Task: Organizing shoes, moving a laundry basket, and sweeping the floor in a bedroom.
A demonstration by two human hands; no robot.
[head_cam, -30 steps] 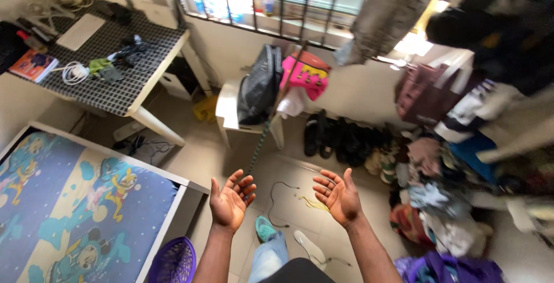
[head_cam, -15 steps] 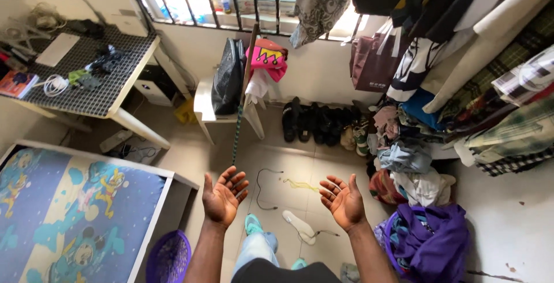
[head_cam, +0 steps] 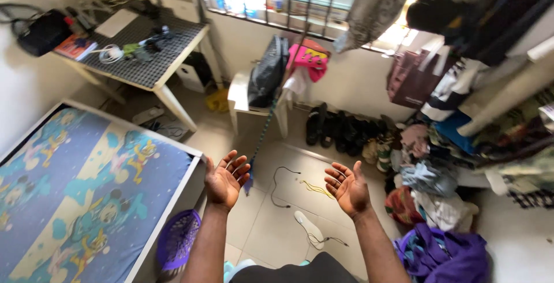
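In the head view, the left hand (head_cam: 225, 179) and the right hand (head_cam: 348, 187) are both raised palm-up over the tiled floor (head_cam: 271, 231), fingers spread and loose, holding nothing and touching nothing, well apart from each other. Nearest the left hand is a long stick (head_cam: 271, 107) that leans from the window bars down to the floor, its lower end just beside the left fingertips in the picture, though whether they are really close cannot be told. Between the two hands, lower on the floor, lie one black cable (head_cam: 277, 187) and one thin yellow cord (head_cam: 314, 189); below the right hand lies one pale sandal (head_cam: 309, 229), and one purple basket (head_cam: 179, 238) sits by the left forearm at the corner of the bed. One bed with a blue cartoon-print sheet (head_cam: 86, 185) fills the left side. One table with a checked top (head_cam: 156, 66) stands against the far wall, cluttered with a book, cables and small items. One white chair (head_cam: 239, 95) under the window carries one black bag (head_cam: 267, 72) and one pink bag (head_cam: 310, 58). A row of dark shoes (head_cam: 346, 130) lines the wall; their number is too hard to count. A heap of clothes (head_cam: 433, 179) crowds the right side, with one purple garment (head_cam: 447, 254) in front of it.
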